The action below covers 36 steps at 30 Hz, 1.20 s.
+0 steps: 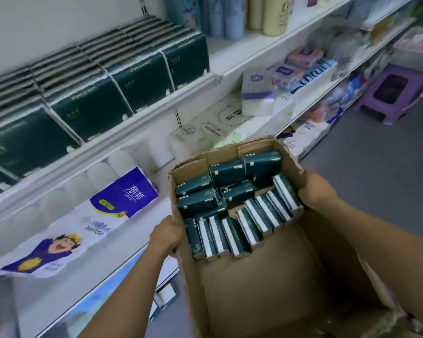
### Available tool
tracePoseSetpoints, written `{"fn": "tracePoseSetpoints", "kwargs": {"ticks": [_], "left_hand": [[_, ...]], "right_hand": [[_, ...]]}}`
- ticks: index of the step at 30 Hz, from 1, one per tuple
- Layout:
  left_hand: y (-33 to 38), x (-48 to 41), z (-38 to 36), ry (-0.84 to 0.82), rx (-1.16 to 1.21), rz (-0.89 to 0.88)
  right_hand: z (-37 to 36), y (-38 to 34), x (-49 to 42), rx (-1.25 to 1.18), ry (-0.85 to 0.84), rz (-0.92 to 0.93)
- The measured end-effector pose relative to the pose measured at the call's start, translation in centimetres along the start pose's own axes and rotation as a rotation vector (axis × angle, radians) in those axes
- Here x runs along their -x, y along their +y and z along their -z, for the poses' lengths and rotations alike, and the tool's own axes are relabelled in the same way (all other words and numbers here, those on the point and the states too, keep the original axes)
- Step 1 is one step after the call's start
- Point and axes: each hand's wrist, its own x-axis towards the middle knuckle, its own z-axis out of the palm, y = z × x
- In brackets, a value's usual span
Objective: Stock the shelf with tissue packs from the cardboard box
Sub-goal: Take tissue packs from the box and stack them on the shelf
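Cardboard box (266, 284), near half bare | left grip (167, 236), right grip (315, 189) clasp side rims

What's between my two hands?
The cardboard box, its far end holding green tissue packs; the left hand and right hand grip its opposite walls. Head view shows it.

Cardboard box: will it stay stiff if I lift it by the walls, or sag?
Probably flexes: the cardboard box has a torn, bent rim. Tissue packs crowd the far end, so it likely tips that way. Partly filled, so probably light.
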Motion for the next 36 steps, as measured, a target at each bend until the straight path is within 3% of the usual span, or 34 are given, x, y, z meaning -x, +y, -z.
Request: {"fn": "tracePoseSetpoints", "kwargs": {"ticks": [3,7,13,16,20,23,30,36], "left_hand": [[-0.4,-0.1,-0.5,0.022,0.083,0.039],[-0.3,0.0,-2.1,0.036,0.185,0.088],[0.6,1.2,-3.4,0.016,0.264,0.1],[1.4,2.1,-3.5,0.001,0.293,0.103],[2.3,3.9,-2.1,-0.029,0.287,0.125],[1.4,3.9,-1.2,-0.008,0.362,0.112],[0.2,2.0,0.3,-0.03,0.616,0.048],[-0.3,1.5,2.0,-0.122,0.65,0.001]], "right_hand": [[0.0,-0.5,-0.7,0.098,0.029,-0.04],[-0.3,-1.9,-2.1,0.106,0.019,0.09],[-2.4,-3.4,-2.3,0.344,0.153,0.278],[-4.8,-4.7,-1.6,0.293,0.042,0.431],[-8.4,-8.0,0.0,0.167,-0.202,0.493],[-10.7,-10.1,0.6,0.151,-0.273,0.544],[-14.1,-12.8,0.4,0.212,-0.326,0.562],[-16.1,-13.1,-0.2,0.046,-0.237,0.516]]}}
